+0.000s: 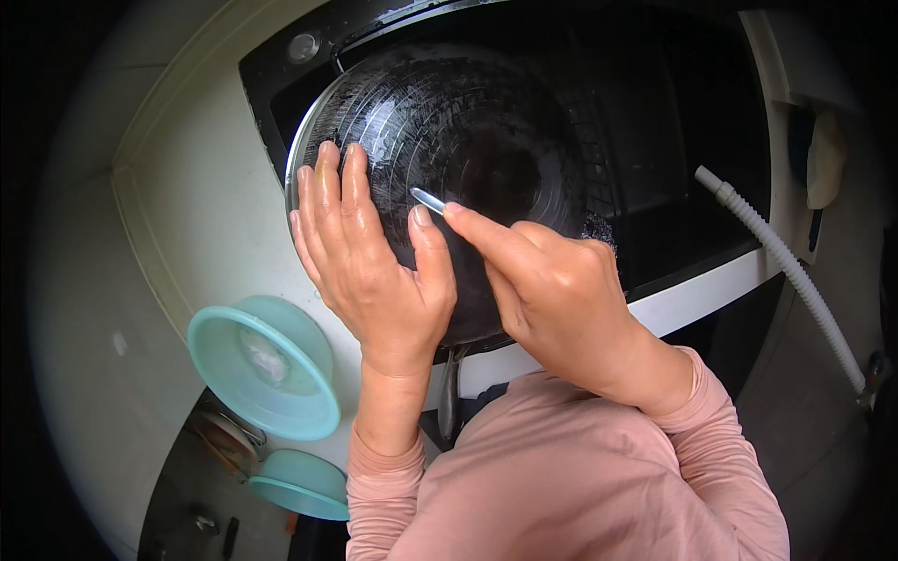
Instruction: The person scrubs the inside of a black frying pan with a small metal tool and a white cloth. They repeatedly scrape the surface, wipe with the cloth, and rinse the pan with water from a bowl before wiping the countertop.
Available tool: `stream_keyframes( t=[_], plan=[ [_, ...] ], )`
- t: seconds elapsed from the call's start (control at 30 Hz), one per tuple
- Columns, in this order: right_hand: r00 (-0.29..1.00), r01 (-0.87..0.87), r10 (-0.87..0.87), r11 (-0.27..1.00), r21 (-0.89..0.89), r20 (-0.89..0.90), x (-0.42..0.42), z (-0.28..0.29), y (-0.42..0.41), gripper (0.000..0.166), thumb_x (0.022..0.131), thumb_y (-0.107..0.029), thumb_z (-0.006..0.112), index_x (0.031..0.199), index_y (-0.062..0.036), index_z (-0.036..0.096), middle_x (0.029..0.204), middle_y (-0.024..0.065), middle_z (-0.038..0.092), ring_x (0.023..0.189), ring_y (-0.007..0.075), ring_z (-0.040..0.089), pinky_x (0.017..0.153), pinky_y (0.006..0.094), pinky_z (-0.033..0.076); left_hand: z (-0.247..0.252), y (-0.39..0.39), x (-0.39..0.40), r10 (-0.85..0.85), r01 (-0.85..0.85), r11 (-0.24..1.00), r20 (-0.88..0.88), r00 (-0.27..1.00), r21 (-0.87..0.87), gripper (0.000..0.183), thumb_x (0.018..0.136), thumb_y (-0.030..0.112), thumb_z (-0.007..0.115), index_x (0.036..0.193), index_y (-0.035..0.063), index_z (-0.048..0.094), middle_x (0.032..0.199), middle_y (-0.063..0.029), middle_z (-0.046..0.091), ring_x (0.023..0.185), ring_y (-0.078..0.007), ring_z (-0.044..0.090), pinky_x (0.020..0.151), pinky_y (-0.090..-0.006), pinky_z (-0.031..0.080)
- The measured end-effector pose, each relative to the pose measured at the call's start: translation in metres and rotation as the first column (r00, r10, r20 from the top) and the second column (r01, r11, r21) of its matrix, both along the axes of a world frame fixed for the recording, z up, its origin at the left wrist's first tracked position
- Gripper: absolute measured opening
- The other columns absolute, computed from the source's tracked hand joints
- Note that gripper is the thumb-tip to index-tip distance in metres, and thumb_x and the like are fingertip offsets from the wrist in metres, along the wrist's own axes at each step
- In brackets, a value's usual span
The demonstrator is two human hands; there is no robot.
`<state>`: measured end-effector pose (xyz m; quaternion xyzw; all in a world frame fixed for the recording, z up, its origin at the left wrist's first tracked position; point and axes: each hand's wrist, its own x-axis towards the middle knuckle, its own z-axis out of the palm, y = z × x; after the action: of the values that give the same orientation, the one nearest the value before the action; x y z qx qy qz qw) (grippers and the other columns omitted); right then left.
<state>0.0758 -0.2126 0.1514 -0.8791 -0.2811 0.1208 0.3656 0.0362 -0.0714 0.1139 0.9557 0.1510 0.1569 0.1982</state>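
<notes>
A dark wok [505, 91] lies bottom up over a black sink, its outer surface marked by concentric rings and many pale scratches. My left hand [372, 252] rests flat on the near left of the wok, fingers spread, holding nothing. Gripped in my right hand [561, 287] is a slim metal tool [428, 200] with a rounded tip. My index finger lies along it, and its tip is at the wok's surface near my left thumb. The hand hides the rest of the tool. The wok's handle [450, 400] points toward my body.
The black sink [708, 210] extends right, with a wire rack [596, 147] inside. A white corrugated hose [793, 259] reaches over its right edge. On the left counter, a teal basin [263, 414] holds something whitish; another teal basin [302, 484] sits lower.
</notes>
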Motion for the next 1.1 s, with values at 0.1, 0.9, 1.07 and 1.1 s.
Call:
stream_keyframes(
  t=[0.1,0.9,1.07,1.1],
  plan=[
    [1.000,0.008,-0.009,1.000,-0.019,-0.023,0.000,0.001,-0.002,0.038,0.076,0.005,0.061,0.113,-0.0054,0.063,0.062,0.0091,0.056,0.048,0.0214,0.055,0.044,0.0295,0.045,0.001,-0.002,0.001,0.006,-0.006,1.000,-0.003,1.000,-0.006,0.056,0.077,0.019,0.056,0.129,0.0013,0.048,0.135,-0.0175,0.046,0.129,-0.0369,0.037,0.108,-0.0491,0.022],
    [0.998,-0.001,0.000,1.000,0.021,0.060,0.004,-0.008,-0.001,0.038,0.072,-0.001,0.061,0.109,-0.0040,0.063,0.059,0.0069,0.054,0.044,0.0208,0.056,0.039,0.0298,0.044,-0.001,-0.002,0.001,-0.001,0.000,1.000,0.005,1.000,0.006,0.056,0.076,0.018,0.057,0.129,0.0016,0.048,0.135,-0.0168,0.046,0.130,-0.0370,0.036,0.108,-0.0486,0.023],
    [0.997,-0.020,0.019,1.000,0.011,0.075,0.001,-0.009,-0.005,0.037,0.071,-0.002,0.061,0.108,-0.0039,0.064,0.059,0.0066,0.054,0.044,0.0202,0.056,0.039,0.0292,0.044,-0.002,-0.001,0.000,0.004,-0.004,1.000,-0.007,1.000,0.010,0.056,0.077,0.018,0.057,0.129,0.0017,0.048,0.135,-0.0167,0.046,0.130,-0.0369,0.036,0.108,-0.0485,0.022],
    [0.996,-0.018,0.016,1.000,0.022,0.087,0.002,-0.009,-0.006,0.036,0.071,-0.002,0.061,0.108,-0.0039,0.064,0.059,0.0066,0.054,0.044,0.0202,0.056,0.038,0.0291,0.044,-0.001,-0.002,0.000,0.004,-0.004,1.000,-0.013,1.000,0.013,0.056,0.077,0.018,0.057,0.129,0.0017,0.048,0.135,-0.0167,0.046,0.130,-0.0369,0.036,0.108,-0.0485,0.022]
  ],
)
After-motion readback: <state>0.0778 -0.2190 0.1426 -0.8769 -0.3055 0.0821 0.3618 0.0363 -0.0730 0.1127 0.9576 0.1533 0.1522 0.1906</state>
